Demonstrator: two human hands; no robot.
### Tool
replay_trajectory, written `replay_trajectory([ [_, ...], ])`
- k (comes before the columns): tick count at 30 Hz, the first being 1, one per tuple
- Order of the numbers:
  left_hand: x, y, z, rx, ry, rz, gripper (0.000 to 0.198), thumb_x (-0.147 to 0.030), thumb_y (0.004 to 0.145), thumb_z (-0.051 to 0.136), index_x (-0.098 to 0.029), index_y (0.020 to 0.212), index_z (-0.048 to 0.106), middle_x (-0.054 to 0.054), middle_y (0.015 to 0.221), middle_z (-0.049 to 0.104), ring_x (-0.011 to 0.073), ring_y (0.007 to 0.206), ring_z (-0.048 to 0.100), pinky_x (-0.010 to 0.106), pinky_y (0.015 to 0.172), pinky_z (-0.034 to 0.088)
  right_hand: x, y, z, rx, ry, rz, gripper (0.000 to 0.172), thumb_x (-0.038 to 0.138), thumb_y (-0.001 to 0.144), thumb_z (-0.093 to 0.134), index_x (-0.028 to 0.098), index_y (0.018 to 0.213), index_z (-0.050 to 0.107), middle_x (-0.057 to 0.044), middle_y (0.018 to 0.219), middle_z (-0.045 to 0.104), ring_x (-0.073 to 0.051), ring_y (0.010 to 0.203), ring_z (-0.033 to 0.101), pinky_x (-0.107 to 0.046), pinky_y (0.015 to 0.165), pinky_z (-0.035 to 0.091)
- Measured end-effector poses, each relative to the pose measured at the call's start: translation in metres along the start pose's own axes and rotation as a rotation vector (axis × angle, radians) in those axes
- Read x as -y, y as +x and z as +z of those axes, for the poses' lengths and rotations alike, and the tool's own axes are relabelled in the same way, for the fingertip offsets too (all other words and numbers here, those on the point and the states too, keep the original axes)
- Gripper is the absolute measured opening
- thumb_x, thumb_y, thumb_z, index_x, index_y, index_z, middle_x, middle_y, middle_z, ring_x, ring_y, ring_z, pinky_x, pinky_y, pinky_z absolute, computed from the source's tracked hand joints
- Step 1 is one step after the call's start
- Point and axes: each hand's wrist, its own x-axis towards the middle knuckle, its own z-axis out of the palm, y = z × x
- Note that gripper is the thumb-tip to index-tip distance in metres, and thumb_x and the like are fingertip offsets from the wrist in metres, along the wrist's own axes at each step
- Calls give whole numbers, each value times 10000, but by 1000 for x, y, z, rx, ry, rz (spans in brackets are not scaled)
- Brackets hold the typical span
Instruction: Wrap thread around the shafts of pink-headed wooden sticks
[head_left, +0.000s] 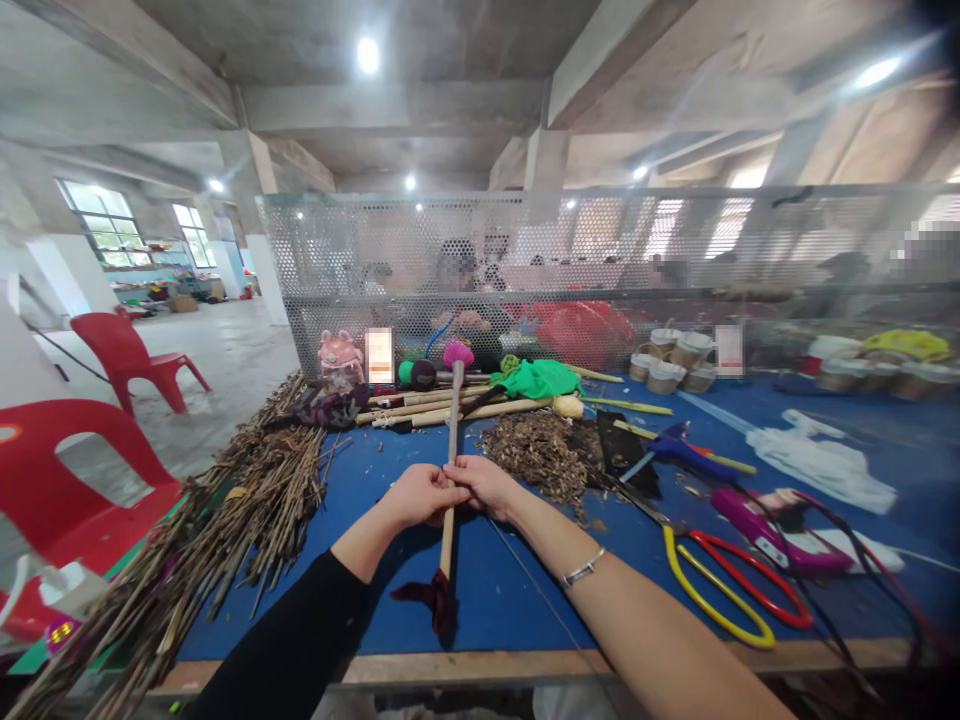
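Observation:
A long wooden stick [447,545] runs away from me over the blue table, capped by a bright pink rounded head [459,355]. Its upper part has a greyish covering, and dark red cloth [435,598] is tied round the near end. My left hand [424,495] pinches the stick at mid-length, fingers closed. Against it, my right hand [480,485] also has its fingers closed on the stick; whether either hand pinches something small there is hidden. A thin dark strand [525,565] runs from below my right hand toward the table's front edge.
Dry twigs [262,490] are heaped at left, brown plant chips [536,455] beyond my right hand. Scissors [720,575] with red and yellow handles and a purple tool [780,530] lie at right. Behind stands a perforated metal screen [360,250], a person beyond it. Red chairs [67,480] are at left.

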Motion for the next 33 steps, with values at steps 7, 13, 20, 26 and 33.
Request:
replay_trajectory([
  [7,-15,-7,4,183,-436,-139,170,-257,675,604,-107,729,545,48,650,602,119,562,594,204,513,439,4,-4,-10,102,85,47,325,398,651,651,175,686,417,113,406,354,-3,292,187,-139,292,68],
  [13,-10,0,12,69,-551,-233,159,-228,761,421,-131,643,468,-23,498,459,60,387,450,178,388,353,-1,3,-5,3,-6,56,281,381,684,611,170,675,426,78,435,429,-11,294,250,-134,281,112],
  [20,-10,5,11,-50,-567,-258,280,-385,836,350,-170,662,390,-98,448,295,14,298,227,141,320,160,3,-3,0,-32,-56,15,212,347,729,556,172,684,444,119,389,307,-13,287,169,-145,282,91],
  [26,-7,3,9,-121,-497,-234,287,-393,841,369,-170,661,389,-97,444,308,14,296,239,147,333,174,8,-11,17,-153,-148,-25,121,264,749,508,177,695,445,117,356,305,-29,283,182,-165,303,100],
  [33,2,2,-5,-153,-406,-186,265,-393,832,391,-162,710,430,-98,429,299,20,293,225,152,336,140,33,-67,28,-85,-570,-19,105,258,746,529,176,778,471,87,481,381,-45,386,270,-181,382,180],
])
